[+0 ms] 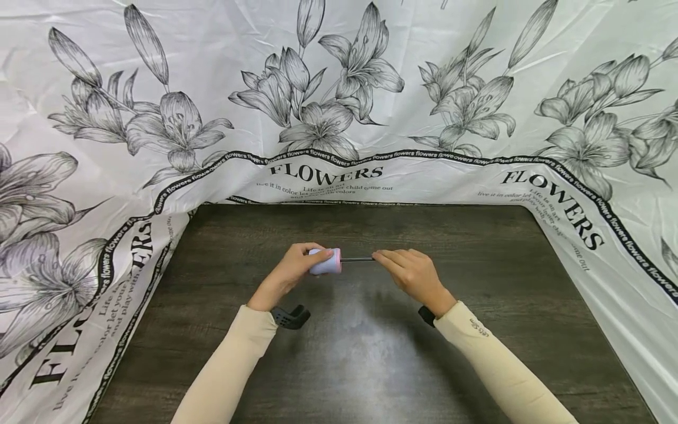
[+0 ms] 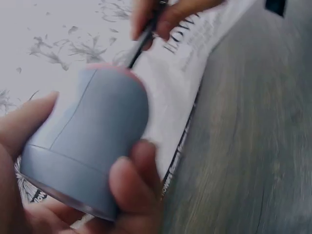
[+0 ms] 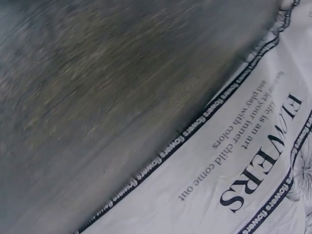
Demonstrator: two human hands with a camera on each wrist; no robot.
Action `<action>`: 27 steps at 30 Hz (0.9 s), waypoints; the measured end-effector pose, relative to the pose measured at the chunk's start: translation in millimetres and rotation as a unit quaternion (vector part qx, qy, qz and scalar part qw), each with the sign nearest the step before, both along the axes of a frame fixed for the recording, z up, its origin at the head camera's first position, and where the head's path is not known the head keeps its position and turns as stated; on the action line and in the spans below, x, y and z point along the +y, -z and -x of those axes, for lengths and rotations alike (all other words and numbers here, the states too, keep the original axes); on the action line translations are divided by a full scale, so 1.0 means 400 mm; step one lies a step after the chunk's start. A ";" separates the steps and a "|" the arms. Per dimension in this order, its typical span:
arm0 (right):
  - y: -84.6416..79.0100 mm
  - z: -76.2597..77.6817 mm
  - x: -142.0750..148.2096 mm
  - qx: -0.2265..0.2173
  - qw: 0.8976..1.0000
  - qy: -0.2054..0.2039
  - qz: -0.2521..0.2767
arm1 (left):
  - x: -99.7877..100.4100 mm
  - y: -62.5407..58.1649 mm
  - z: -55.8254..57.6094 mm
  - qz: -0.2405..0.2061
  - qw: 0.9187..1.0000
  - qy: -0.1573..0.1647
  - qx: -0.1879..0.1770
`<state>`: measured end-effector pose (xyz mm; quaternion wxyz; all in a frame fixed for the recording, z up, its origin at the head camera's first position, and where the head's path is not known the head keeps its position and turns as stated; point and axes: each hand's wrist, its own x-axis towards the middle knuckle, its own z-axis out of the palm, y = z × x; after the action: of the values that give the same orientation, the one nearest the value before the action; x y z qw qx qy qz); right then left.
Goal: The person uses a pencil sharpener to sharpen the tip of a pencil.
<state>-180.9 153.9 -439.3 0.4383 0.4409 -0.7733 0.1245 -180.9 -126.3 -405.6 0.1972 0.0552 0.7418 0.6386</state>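
Note:
My left hand (image 1: 288,268) grips a small lavender cylinder (image 1: 327,266) with a pink rim, held above the table and lying sideways with its rim toward the right. A thin dark rod (image 1: 357,259) runs from the rimmed end to my right hand (image 1: 410,273), whose fingertips pinch its far end. In the left wrist view the cylinder (image 2: 92,126) has fine seam lines, and left-hand fingers (image 2: 129,187) curl round its lower part. The rod (image 2: 142,44) meets the pink-rimmed end there; how deep it goes is hidden. The right wrist view shows neither hand nor cylinder.
A dark wood-grain table (image 1: 222,365) lies below both hands. White cloth (image 1: 424,35) printed with flowers and lettering hangs behind and along both sides of it. A black wrist mount (image 1: 291,318) sticks out by the left cuff, another (image 1: 426,315) by the right.

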 end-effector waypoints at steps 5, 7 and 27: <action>0.004 -0.001 0.007 0.075 0.997 0.004 -0.014 | 0.005 0.003 0.004 -0.046 0.993 0.022 -0.108; 0.003 -0.002 0.009 0.073 0.997 0.004 -0.014 | 0.011 0.007 0.004 -0.049 0.993 0.029 -0.099; -0.052 0.014 0.041 -0.651 0.751 -0.049 0.099 | 0.055 0.037 -0.017 0.107 0.954 0.008 0.281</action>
<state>-186.5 170.3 -418.7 -0.1370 0.2444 -0.8320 0.4788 -174.2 -104.2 -420.5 -0.0090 0.2172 0.8306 0.5127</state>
